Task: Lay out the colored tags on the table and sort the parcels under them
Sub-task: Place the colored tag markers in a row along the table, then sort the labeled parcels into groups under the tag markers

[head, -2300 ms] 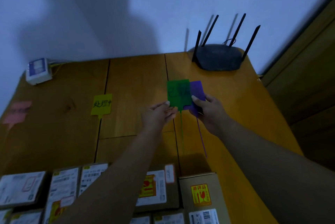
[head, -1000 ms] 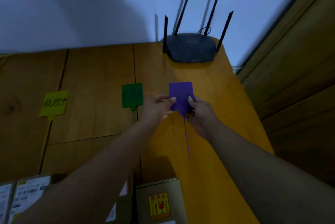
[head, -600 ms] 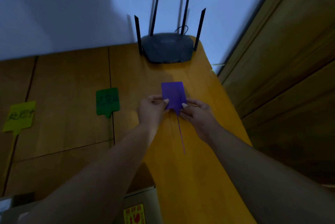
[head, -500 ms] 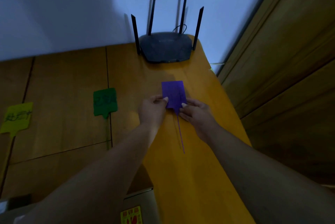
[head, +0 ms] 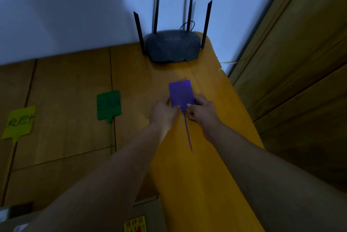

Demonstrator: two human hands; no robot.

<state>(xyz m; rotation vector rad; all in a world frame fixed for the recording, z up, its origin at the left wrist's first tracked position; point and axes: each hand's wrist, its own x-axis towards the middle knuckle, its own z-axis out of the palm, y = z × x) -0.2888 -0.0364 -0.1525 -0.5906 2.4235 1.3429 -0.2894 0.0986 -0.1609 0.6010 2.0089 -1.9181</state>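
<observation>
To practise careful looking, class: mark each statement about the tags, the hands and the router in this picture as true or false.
1. The left hand and the right hand both touch the purple tag. True.
2. The green tag lies to the right of the purple tag. False: it lies to its left.
3. The router stands beyond the purple tag, at the far edge of the table. True.
4. The yellow tag lies on top of the green tag. False: the two lie apart, with the yellow one further left.
</observation>
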